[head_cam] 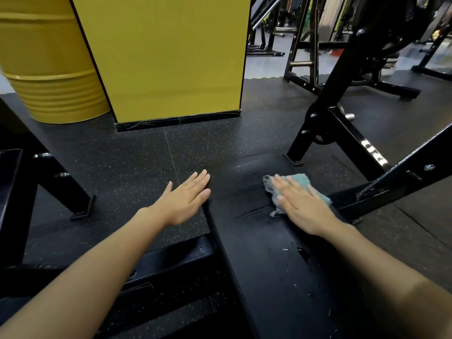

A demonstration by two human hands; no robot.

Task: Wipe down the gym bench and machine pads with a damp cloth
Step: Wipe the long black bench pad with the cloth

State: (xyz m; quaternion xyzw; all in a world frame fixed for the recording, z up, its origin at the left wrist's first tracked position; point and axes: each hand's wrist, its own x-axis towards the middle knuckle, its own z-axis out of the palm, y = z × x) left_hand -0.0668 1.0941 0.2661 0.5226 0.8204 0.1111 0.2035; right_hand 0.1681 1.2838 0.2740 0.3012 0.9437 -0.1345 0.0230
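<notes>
The right hand (304,206) lies flat, fingers straight and close together, pressing down on a cloth (299,179). The cloth is teal-green with a grey, frayed edge. It shows past the fingertips and on both sides of the hand, and a loose corner sticks out by the thumb. It sits on the right part of the bench (264,253), near the far end of the black pad.

The left hand (187,194) is also flat, with its fingers straight and held together and the thumb slightly apart. Its fingertips reach the left edge of the pad, while the palm is over the floor beside it. Whether the fingers bear on the edge cannot be told. Both forearms are bare.

Wet streaks (254,211) cross the pad between the two hands, just beside the cloth. Nearer the person, a few water drops (302,253) lie on the pad.

The bench stands on a black rubber floor (137,172) flecked with pale specks. To the right a black steel frame (325,113) rises at a slant, with one foot on the floor next to the pad's far end. Another black frame (14,192) stands at the left edge. Beyond the floor are a yellow pillar (166,57) with a black base strip and, to its left, a yellow ribbed drum (49,69). More gym machines stand at the back right, too blurred to tell apart.
</notes>
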